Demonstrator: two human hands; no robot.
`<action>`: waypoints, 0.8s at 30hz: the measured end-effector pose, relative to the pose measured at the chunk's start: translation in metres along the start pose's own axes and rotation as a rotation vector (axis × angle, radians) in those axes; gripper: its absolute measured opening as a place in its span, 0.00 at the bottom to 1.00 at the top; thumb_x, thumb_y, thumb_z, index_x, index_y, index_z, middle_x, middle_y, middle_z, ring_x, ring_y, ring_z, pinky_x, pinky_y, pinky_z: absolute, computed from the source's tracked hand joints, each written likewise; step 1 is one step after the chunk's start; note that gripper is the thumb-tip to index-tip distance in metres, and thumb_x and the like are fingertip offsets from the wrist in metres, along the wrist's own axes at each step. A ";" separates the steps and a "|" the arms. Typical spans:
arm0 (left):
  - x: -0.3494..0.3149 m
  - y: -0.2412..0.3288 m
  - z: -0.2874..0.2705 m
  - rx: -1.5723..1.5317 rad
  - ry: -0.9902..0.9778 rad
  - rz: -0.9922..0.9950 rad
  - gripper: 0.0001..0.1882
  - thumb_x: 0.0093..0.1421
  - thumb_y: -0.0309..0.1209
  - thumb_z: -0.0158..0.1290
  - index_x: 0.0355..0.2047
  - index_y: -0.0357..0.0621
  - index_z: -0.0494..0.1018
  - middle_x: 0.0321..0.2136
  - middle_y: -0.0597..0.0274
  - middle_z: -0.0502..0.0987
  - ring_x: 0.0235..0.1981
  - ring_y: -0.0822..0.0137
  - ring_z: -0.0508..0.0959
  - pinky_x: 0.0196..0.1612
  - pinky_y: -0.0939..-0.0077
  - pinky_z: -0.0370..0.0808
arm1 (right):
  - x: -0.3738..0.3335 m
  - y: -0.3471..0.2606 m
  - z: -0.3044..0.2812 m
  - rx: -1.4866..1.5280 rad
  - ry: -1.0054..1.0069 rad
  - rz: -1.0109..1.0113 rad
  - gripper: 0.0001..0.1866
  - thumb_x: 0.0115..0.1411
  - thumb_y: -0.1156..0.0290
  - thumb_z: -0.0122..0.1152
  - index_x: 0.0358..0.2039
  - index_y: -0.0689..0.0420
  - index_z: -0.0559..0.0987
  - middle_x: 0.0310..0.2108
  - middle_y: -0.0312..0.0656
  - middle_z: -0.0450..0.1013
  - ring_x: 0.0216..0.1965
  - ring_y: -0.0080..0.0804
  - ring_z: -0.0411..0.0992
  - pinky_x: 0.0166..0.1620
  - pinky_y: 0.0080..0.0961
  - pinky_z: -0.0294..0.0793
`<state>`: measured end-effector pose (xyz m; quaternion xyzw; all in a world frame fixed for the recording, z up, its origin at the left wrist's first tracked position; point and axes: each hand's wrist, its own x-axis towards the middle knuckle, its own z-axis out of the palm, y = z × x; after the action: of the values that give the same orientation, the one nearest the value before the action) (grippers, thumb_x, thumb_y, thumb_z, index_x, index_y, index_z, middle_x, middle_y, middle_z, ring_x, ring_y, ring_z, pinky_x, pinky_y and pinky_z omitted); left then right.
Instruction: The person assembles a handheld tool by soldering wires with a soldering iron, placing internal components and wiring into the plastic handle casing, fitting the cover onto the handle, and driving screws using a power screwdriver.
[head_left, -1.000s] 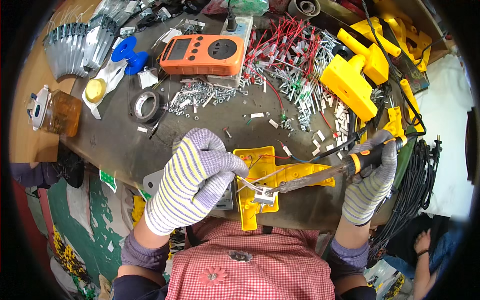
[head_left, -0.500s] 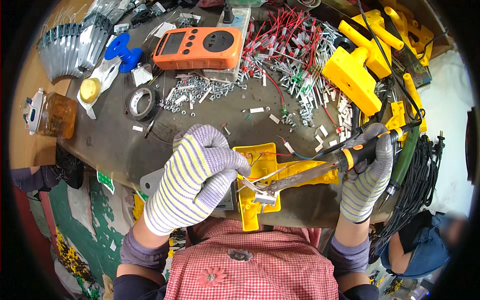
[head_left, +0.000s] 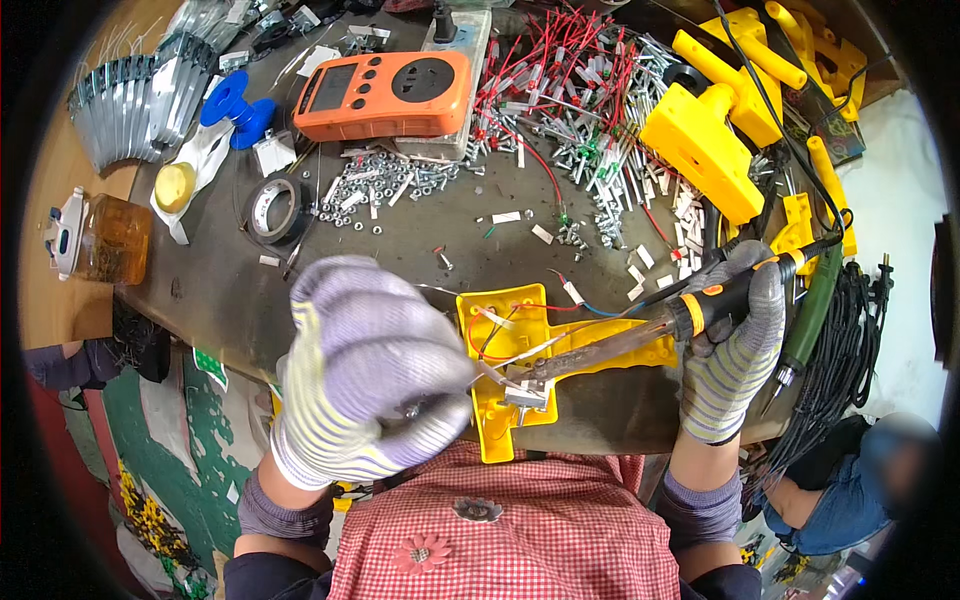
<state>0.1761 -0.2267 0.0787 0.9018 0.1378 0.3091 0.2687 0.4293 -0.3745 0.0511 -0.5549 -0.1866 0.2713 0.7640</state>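
A yellow plastic housing half (head_left: 610,352) with a long handle lies at the table's front edge. Red, blue and white wires (head_left: 515,308) run through it, and a small metal-and-white switch-like part (head_left: 527,394) sits in its wider end. My right hand (head_left: 738,335), in a striped glove, grips a soldering iron (head_left: 715,308); its dark shaft slants left, with the tip beside that part. My left hand (head_left: 375,375), gloved too, is curled at the housing's left side. Its fingertips are close to a wire end, but what they pinch is hidden.
Behind lie an orange multimeter (head_left: 385,95), loose nuts and screws (head_left: 385,185), a tape roll (head_left: 277,208) and red-wired parts (head_left: 560,70). Yellow housings (head_left: 705,150) and a green-handled tool (head_left: 808,320) are at right. An amber container (head_left: 112,238) stands left. Another person (head_left: 840,490) is at lower right.
My left hand has drawn back to the left and turned over, uncovering more of the housing's left end and its wires. My right hand and the soldering iron stay nearly in place.
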 end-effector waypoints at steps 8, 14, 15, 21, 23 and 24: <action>0.007 -0.002 0.013 0.122 -0.152 0.075 0.10 0.45 0.33 0.65 0.31 0.59 0.80 0.30 0.76 0.79 0.38 0.65 0.76 0.51 0.57 0.64 | 0.002 0.004 0.004 -0.081 0.101 -0.028 0.18 0.65 0.52 0.60 0.36 0.55 0.73 0.21 0.34 0.70 0.13 0.10 0.56 0.16 0.09 0.54; 0.013 -0.011 0.021 0.025 -0.129 0.070 0.08 0.44 0.30 0.62 0.28 0.57 0.82 0.28 0.71 0.76 0.33 0.61 0.74 0.45 0.57 0.67 | 0.000 0.002 -0.003 -0.014 0.048 -0.007 0.17 0.67 0.55 0.59 0.39 0.57 0.73 0.24 0.39 0.73 0.21 0.22 0.72 0.23 0.17 0.72; 0.014 -0.011 0.021 0.002 -0.139 0.046 0.09 0.44 0.27 0.62 0.28 0.55 0.82 0.28 0.69 0.75 0.33 0.59 0.74 0.44 0.59 0.68 | 0.000 0.002 -0.003 -0.015 0.050 -0.005 0.17 0.67 0.55 0.59 0.39 0.57 0.73 0.24 0.39 0.73 0.21 0.22 0.72 0.23 0.17 0.72; 0.009 -0.013 0.026 -0.062 -0.095 -0.021 0.09 0.44 0.25 0.61 0.27 0.54 0.81 0.28 0.68 0.75 0.34 0.58 0.75 0.47 0.59 0.70 | 0.002 0.003 -0.005 -0.007 0.007 -0.002 0.17 0.68 0.55 0.59 0.38 0.57 0.73 0.23 0.38 0.72 0.20 0.21 0.71 0.23 0.16 0.71; 0.010 -0.013 0.026 -0.067 -0.109 -0.023 0.09 0.44 0.25 0.62 0.27 0.54 0.81 0.28 0.68 0.76 0.35 0.58 0.75 0.48 0.59 0.70 | 0.000 0.002 -0.005 -0.002 0.016 0.010 0.16 0.68 0.55 0.58 0.38 0.56 0.73 0.23 0.38 0.72 0.20 0.21 0.70 0.23 0.15 0.71; 0.011 -0.013 0.026 -0.072 -0.121 -0.024 0.10 0.43 0.25 0.62 0.28 0.54 0.81 0.29 0.68 0.76 0.35 0.58 0.75 0.48 0.59 0.70 | 0.000 0.002 -0.001 -0.002 0.017 0.011 0.16 0.68 0.55 0.58 0.38 0.56 0.73 0.23 0.38 0.72 0.20 0.21 0.70 0.23 0.15 0.71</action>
<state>0.1999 -0.2219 0.0597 0.9068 0.1211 0.2555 0.3128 0.4294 -0.3755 0.0491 -0.5591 -0.1775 0.2706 0.7633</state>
